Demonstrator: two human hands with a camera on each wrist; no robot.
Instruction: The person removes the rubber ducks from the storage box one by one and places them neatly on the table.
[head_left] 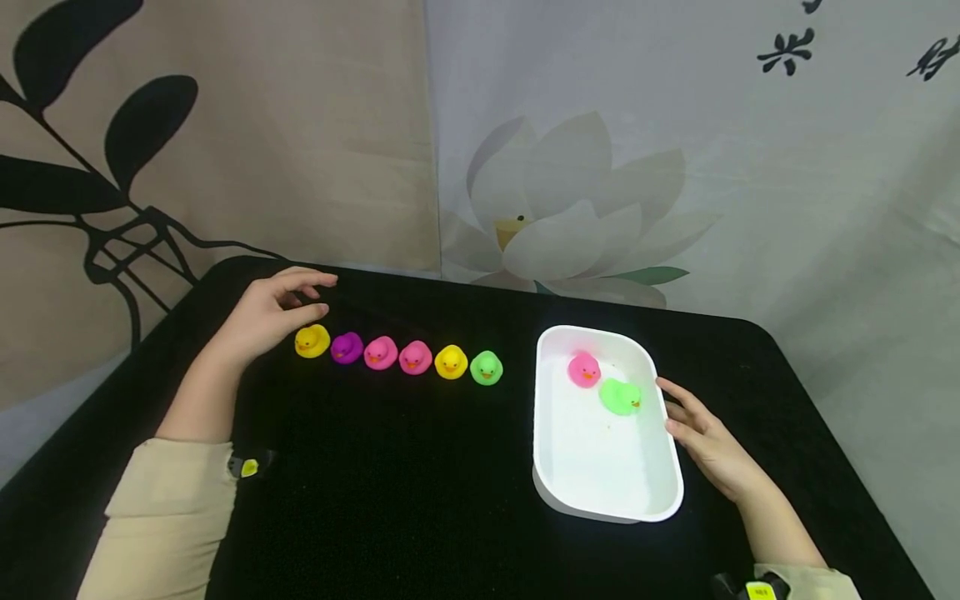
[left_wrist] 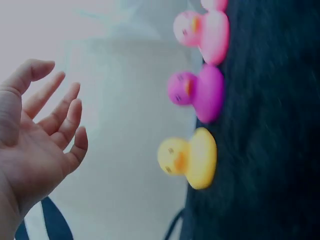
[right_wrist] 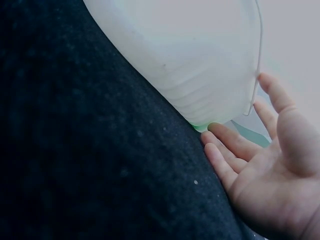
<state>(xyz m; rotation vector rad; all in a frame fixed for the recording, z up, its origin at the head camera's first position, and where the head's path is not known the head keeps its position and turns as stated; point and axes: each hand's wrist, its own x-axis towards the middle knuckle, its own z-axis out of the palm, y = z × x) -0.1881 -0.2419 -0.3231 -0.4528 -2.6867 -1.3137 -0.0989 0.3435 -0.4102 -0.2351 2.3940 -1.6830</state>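
Left strap's yellow tag (head_left: pixel 250 468): too small for me to read. Left grip (head_left: pixel 272 315), fingers apart, just beside yellow rubbery duck (head_left: pixel 312 342), first in row of six: then purple duck (head_left: pixel 347 348), two pink ducks (head_left: pixel 381 353), second yellow duck (head_left: pixel 452 362), green duck (head_left: pixel 487 368). White plastic tray (head_left: pixel 592 467) holds two more, pink one (head_left: pixel 584 370), green one (head_left: pixel 619 399). Right grip (head_left: pixel 711 443), fingers apart, touches tray's rim.

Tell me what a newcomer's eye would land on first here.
Probably the row of six bright toy ducks on the black tabletop, left of the tub in the head view. Next, likely the white tub, holding a pink duck and a green duck, with the right grip at its right side.
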